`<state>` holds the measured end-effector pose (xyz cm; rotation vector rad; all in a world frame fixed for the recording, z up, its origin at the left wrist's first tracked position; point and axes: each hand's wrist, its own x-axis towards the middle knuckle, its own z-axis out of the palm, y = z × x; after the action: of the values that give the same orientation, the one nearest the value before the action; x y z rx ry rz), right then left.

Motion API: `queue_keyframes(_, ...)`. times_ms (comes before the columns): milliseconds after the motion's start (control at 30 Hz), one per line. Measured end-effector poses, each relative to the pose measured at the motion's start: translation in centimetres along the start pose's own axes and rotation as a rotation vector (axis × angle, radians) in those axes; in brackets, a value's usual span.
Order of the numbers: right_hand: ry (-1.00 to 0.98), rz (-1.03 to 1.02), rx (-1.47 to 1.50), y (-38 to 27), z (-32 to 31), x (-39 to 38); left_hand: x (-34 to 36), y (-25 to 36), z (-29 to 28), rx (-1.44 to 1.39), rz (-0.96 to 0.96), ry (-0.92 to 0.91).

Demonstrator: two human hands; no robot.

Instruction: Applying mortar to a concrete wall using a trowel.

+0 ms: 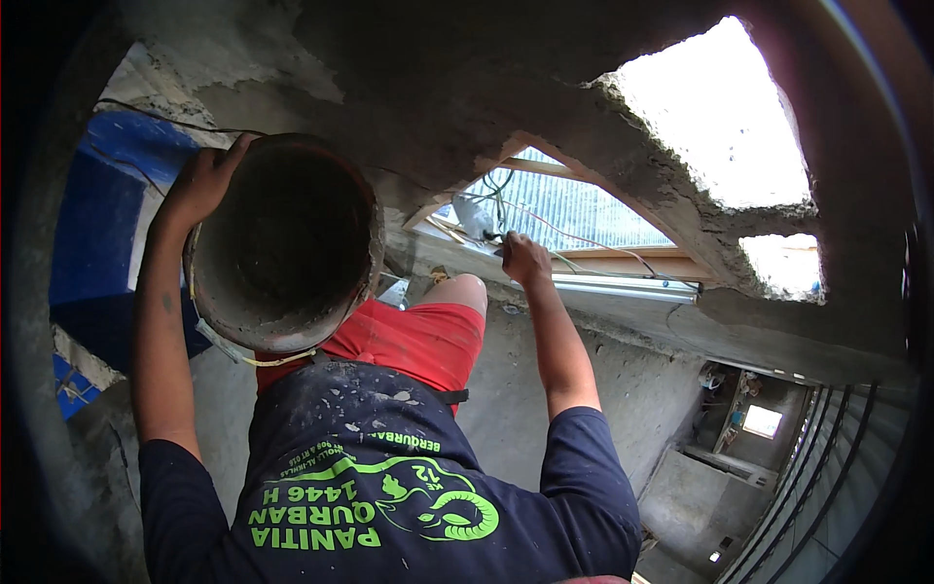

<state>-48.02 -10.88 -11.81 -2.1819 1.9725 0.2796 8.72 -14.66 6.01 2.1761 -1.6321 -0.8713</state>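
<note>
A round, dark bucket (282, 243) is tilted toward me in front of my left side, its inner wall coated with grey mortar residue. Its yellowish wire handle (230, 352) hangs loose along the lower rim. My left hand (202, 183) is closed over the bucket's upper left rim, with that arm lying along its outer side. Reaching out near the window sill, my right hand (526, 260) is closed on the dark handle of a trowel. The trowel's grey blade (473, 216) points away from me toward the window opening; the fingers partly hide the handle.
A wood-framed window opening (603, 255) shows corrugated sheeting (574, 206) behind it, with thin cables across. A rough plastered wall (418, 78) has broken bright openings to the right. Blue panels (97, 209) stand at left. Dark metal bars (808, 487) line the lower right.
</note>
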Motion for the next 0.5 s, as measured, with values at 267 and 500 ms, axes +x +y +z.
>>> queue_keyframes(267,0.404,-0.100,0.223,0.0,-1.1,-0.8,0.8,-1.3,0.8,-0.010,0.007,0.102)
queue_keyframes(500,0.388,-0.045,0.229,-1.3,2.7,0.8,1.2,-0.9,0.7,0.093,0.100,0.075)
